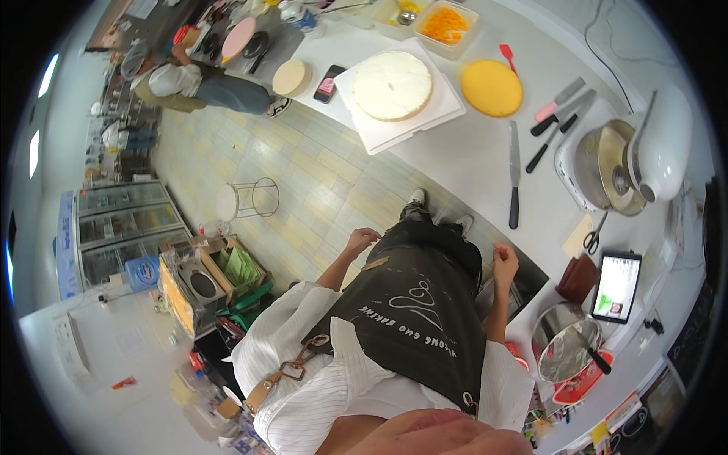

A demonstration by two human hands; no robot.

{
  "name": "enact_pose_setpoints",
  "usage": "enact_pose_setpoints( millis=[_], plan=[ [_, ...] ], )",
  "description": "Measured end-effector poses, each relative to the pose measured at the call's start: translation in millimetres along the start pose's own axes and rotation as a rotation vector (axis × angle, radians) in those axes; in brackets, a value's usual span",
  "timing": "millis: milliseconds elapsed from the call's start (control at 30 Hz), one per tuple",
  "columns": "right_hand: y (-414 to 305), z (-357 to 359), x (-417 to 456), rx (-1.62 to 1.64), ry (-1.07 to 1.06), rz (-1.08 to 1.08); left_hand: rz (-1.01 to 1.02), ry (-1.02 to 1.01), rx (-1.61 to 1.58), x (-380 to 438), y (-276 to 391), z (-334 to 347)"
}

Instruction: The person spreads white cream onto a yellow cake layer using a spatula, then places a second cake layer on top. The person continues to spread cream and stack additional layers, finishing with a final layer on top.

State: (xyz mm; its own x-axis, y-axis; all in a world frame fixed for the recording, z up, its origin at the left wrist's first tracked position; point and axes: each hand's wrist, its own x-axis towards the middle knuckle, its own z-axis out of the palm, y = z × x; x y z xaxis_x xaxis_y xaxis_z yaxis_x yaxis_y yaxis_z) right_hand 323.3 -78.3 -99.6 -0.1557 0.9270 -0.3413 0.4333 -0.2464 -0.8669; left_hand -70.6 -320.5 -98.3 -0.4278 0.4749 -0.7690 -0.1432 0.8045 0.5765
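My left hand point(363, 241) hangs loosely bent beside the dark apron point(398, 301) and holds nothing. On the other side of the apron, my right hand point(505, 263) is lifted by the worktable's edge, its fingers loosely curled and empty. Ahead on the white worktable point(449, 145), a round white-topped cake point(392, 85) rests on a white foam box or lid point(369, 136). To its right lies a yellow round cake layer point(491, 88). A long knife point(514, 176) with a black handle lies nearest my right hand.
Several knives point(560, 122) lie beside a stand mixer point(660, 148). Scissors point(594, 236), a tablet point(617, 284) and a metal bowl point(566, 341) line the right. Diced orange fruit fills a plastic tub point(446, 28). A phone point(329, 84) lies left of the cake. A stool point(227, 202) and another person point(187, 85) are leftward.
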Motion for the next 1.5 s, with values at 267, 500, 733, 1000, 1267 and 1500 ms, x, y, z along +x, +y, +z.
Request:
enact_pose_setpoints(
  millis=[267, 500, 733, 1000, 1267, 1500],
  plan=[
    [-88, 39, 53, -0.223, 0.219, -0.327, -0.063, 0.007, -0.135, 4, -8, -34],
    [-163, 61, 38, 0.037, 0.102, -0.083, -0.232, 0.0, -0.11, 42, -87, -136],
    [-306, 187, 47, 0.072, 0.168, -0.487, -0.099, 0.127, -0.04, 131, -129, -311],
    [-633, 377, 189, -0.385, -0.231, -0.928, 0.088, 0.355, -0.284, 193, -26, -463],
    [-751, 642, 520, -0.996, -0.227, -1.093, 0.056, 0.264, -0.084, 236, -33, -527],
    [-772, 718, 662, -1.469, -0.094, -1.085, -0.284, 0.44, -0.25, 134, -55, -576]
  ],
)
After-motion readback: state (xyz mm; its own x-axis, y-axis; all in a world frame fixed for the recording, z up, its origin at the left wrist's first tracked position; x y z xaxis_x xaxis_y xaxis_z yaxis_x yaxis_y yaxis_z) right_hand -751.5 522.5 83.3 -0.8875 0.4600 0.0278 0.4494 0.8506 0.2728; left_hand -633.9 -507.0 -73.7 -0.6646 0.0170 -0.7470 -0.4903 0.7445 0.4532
